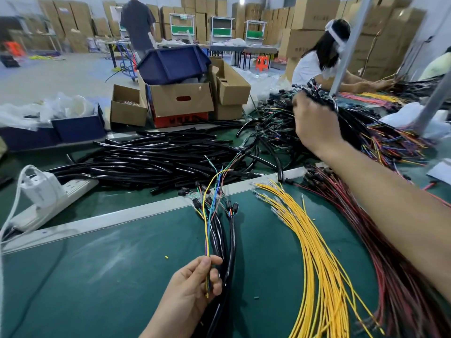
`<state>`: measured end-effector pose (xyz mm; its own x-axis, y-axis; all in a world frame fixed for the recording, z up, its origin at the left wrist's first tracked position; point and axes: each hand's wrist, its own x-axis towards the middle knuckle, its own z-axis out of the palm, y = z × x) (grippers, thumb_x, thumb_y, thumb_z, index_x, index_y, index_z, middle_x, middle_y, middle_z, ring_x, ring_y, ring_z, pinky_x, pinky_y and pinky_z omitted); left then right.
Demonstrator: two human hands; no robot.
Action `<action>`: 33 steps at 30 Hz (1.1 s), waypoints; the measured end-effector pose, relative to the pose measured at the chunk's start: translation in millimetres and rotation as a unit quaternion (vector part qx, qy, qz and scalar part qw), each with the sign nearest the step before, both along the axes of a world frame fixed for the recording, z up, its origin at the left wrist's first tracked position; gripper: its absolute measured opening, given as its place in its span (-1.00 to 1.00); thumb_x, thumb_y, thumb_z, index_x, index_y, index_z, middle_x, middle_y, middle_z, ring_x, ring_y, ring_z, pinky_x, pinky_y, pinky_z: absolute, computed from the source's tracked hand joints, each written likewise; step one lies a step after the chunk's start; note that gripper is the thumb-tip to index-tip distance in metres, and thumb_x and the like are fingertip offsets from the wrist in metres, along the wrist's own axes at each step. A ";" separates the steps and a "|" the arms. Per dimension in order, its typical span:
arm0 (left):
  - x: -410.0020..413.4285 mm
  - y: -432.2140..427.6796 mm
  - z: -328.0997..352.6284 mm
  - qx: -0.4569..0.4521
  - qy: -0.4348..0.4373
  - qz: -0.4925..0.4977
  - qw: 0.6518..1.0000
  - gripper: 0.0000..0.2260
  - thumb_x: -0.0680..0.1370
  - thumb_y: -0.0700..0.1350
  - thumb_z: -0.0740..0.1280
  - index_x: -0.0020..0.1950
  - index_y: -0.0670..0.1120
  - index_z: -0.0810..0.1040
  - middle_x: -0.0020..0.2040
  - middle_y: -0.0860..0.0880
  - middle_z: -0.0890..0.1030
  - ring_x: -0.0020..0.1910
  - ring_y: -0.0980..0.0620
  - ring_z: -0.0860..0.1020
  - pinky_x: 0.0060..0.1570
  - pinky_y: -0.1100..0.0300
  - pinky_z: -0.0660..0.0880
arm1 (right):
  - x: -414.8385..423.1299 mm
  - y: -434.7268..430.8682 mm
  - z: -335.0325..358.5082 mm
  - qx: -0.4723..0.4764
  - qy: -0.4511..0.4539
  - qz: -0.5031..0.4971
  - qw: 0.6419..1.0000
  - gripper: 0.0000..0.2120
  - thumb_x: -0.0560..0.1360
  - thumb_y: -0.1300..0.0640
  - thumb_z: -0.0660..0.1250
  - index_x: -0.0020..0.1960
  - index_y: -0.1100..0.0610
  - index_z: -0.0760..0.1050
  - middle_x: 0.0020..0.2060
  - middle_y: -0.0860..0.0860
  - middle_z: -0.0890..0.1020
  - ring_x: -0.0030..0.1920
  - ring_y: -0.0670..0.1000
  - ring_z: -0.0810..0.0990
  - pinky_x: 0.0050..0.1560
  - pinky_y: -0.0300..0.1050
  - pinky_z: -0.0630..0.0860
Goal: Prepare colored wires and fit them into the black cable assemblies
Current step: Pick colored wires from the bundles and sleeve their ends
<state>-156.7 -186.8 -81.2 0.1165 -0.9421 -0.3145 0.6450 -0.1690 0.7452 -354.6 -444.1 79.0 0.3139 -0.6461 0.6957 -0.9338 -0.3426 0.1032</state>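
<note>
My left hand [195, 286] is low in the middle and pinches a few thin colored wires [207, 220], yellow, green and blue, that stand up from it. Its fingers also curl round a bundle of black cable assemblies [225, 240] with small black connectors at the far ends. My right hand [313, 125] reaches far across the table. It grips a thick bunch of black cables with multicolored wires [380, 137] at the back right. A fan of yellow wires [314, 245] lies on the green mat right of my left hand. Dark red wires [380, 240] lie beyond it, partly under my right forearm.
A heap of black tubing [151, 162] covers the middle left. A white power strip with a plug [46, 198] sits at left. Cardboard boxes [180, 98] and a blue bin [174, 63] stand behind. Another person [322, 57] works at the back right beside a metal post [346, 52].
</note>
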 end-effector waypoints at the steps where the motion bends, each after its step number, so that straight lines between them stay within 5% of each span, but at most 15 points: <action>1: -0.3 -0.2 -0.4 0.001 0.000 0.001 1.000 -0.78 0.39 -0.18 0.26 -0.35 -0.21 0.65 -0.50 -0.10 0.43 -0.58 0.04 0.41 -0.58 0.28 0.42 | 6.7 7.9 17.5 -0.060 -0.063 0.048 0.995 -0.76 0.63 0.24 0.04 0.19 0.33 0.38 -0.20 0.23 0.60 -0.31 0.20 0.58 -0.44 -0.07 0.34; 4: -1.9 -1.3 -0.8 0.006 0.018 0.007 1.000 -0.80 0.38 -0.20 0.25 -0.33 -0.27 0.61 -0.48 -0.14 0.44 -0.58 0.02 0.43 -0.58 0.26 0.43 | 26.2 35.3 59.8 -0.195 -0.275 0.190 0.922 -0.68 0.65 0.15 0.01 0.11 0.36 0.42 -0.32 0.14 0.62 -0.43 0.04 0.55 -0.45 -0.14 0.40; 6: -2.4 -2.2 -1.1 0.014 0.030 0.010 0.999 -0.82 0.39 -0.21 0.24 -0.28 -0.32 0.54 -0.48 -0.16 0.45 -0.57 -0.01 0.45 -0.60 0.25 0.42 | 40.4 57.8 73.2 -0.185 -0.417 0.295 0.840 -0.77 0.65 0.19 0.00 0.10 0.33 0.35 -0.37 0.09 0.62 -0.48 -0.04 0.56 -0.47 -0.24 0.39; 11: 0.1 -1.1 -1.2 0.030 0.014 0.002 0.999 -0.82 0.47 -0.21 0.23 -0.23 -0.28 0.54 -0.43 -0.18 0.58 -0.52 -0.06 0.58 -0.57 0.23 0.49 | 80.7 105.5 50.0 0.167 -0.670 0.396 0.605 -0.85 0.67 0.17 0.01 -0.05 0.15 0.28 -0.49 0.04 0.59 -0.60 0.02 0.48 -0.57 -0.26 0.32; 13: 0.9 -1.6 -1.9 0.044 0.011 0.002 0.999 -0.82 0.49 -0.20 0.23 -0.23 -0.27 0.54 -0.40 -0.20 0.61 -0.53 -0.06 0.58 -0.60 0.23 0.49 | 95.5 115.3 22.6 0.303 -0.681 0.369 0.555 -0.83 0.67 0.18 0.02 -0.09 0.13 0.27 -0.53 0.04 0.56 -0.64 -0.01 0.42 -0.59 -0.31 0.28; 17: 2.8 -1.1 -3.2 0.052 0.009 -0.009 0.999 -0.78 0.55 -0.18 0.21 -0.21 -0.26 0.54 -0.34 -0.24 0.63 -0.57 -0.05 0.53 -0.63 0.22 0.44 | 111.2 129.3 -43.7 0.437 -0.586 0.330 0.597 -0.83 0.66 0.21 0.02 -0.10 0.13 0.27 -0.53 0.06 0.55 -0.67 -0.01 0.40 -0.64 -0.33 0.23; 21: 4.7 1.2 -3.7 0.021 0.012 -0.015 1.000 -0.74 0.47 -0.19 0.22 -0.27 -0.25 0.66 -0.38 -0.23 0.61 -0.65 0.03 0.42 -0.65 0.30 0.37 | 110.6 122.9 -86.3 0.434 -0.497 0.291 0.692 -0.84 0.65 0.22 0.03 -0.09 0.10 0.28 -0.49 0.16 0.54 -0.66 0.03 0.40 -0.65 -0.28 0.25; 26: 7.8 0.9 -8.7 0.002 0.036 -0.048 0.998 -0.71 0.44 -0.16 0.22 -0.04 -0.28 0.67 -0.52 -0.01 0.35 -0.65 0.19 0.16 -0.66 0.38 0.15 | 96.4 90.2 -104.4 0.409 -0.434 0.244 0.765 -0.85 0.64 0.22 0.07 -0.06 0.14 0.36 -0.52 0.12 0.49 -0.66 -0.11 0.36 -0.57 -0.29 0.28; 33: 7.9 -1.5 -12.8 -0.007 0.013 -0.082 0.996 -0.72 0.43 -0.19 0.24 -0.01 -0.31 0.65 -0.48 -0.02 0.34 -0.64 0.20 0.19 -0.67 0.35 0.21 | 88.2 43.7 -97.7 0.352 -0.454 0.160 0.803 -0.84 0.62 0.23 0.10 -0.07 0.13 0.42 -0.52 0.05 0.48 -0.63 -0.18 0.41 -0.52 -0.32 0.36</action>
